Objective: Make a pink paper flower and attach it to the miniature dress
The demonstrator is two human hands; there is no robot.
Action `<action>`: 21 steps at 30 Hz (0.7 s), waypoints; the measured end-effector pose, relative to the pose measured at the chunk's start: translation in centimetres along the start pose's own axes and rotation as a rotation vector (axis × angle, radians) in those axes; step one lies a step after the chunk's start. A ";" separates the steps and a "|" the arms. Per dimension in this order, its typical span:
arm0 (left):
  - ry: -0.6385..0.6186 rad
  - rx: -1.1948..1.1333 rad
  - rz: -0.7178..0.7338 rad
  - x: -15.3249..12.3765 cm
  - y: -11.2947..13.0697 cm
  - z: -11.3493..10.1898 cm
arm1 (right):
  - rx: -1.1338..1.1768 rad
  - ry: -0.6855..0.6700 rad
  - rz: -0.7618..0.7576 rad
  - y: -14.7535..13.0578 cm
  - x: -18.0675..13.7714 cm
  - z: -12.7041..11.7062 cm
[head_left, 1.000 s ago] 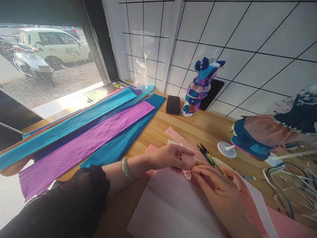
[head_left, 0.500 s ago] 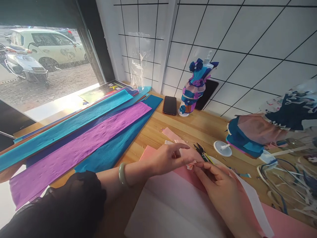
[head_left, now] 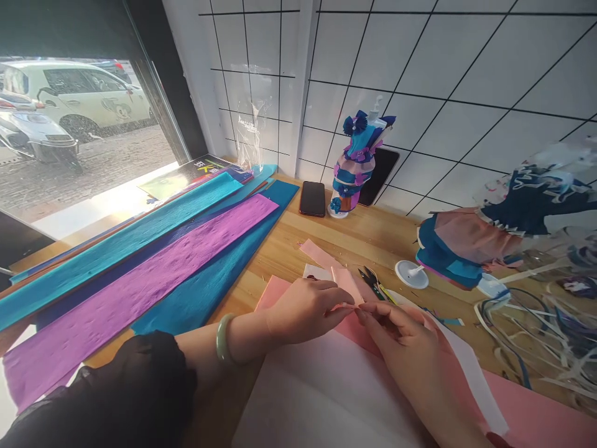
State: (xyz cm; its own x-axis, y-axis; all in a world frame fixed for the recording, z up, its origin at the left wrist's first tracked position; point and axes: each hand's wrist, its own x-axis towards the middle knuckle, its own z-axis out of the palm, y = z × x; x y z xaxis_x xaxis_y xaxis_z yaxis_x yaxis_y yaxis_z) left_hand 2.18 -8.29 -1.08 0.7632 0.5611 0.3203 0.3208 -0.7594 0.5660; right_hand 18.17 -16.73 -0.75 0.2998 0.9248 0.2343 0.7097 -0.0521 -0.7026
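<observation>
My left hand (head_left: pixel 310 309), with a pale green bangle (head_left: pixel 224 338) on its wrist, has its fingers closed on one end of a small pink paper piece (head_left: pixel 346 305). The thumb and forefinger of my right hand (head_left: pixel 408 342) pinch the other end, and the two hands nearly touch. Most of the piece is hidden by the fingers. Beneath my hands lie white paper (head_left: pixel 317 392) and pink paper sheets (head_left: pixel 273 291). Just beyond them are a folded pink strip (head_left: pixel 347 281) and dark-bladed scissors (head_left: pixel 370 283), partly covered.
Long crepe paper strips, purple (head_left: pixel 153 274) and turquoise (head_left: pixel 125 230), lie at left. A phone (head_left: pixel 312 199) and a small dressed figure (head_left: pixel 354 168) stand by the tiled wall. At right are another dressed figure (head_left: pixel 459 239), a white stand (head_left: pixel 411 274) and tangled ribbons (head_left: pixel 522 336).
My left hand's raised, spread fingers have come down and closed on the pink paper piece, which now stretches between both hands. My right hand keeps its pinch. The view has shifted slightly.
</observation>
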 end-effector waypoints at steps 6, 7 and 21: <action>0.025 -0.098 -0.010 0.1 -0.1 0.1 | -0.011 -0.012 -0.017 0.4 -0.2 0.1; 0.024 -0.106 -0.005 0.2 -0.1 0.0 | 0.013 -0.019 0.002 0.4 -0.2 0.1; 0.048 -0.137 -0.075 0.1 -0.6 0.7 | 0.101 -0.034 0.030 0.9 0.0 0.2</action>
State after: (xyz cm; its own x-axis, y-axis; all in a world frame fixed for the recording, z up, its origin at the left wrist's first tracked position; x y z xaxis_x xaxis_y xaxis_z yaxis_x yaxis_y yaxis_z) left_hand 2.44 -8.00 -1.88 0.7109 0.6326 0.3074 0.2941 -0.6644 0.6870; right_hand 18.65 -16.65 -1.49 0.2970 0.9356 0.1909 0.6325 -0.0430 -0.7733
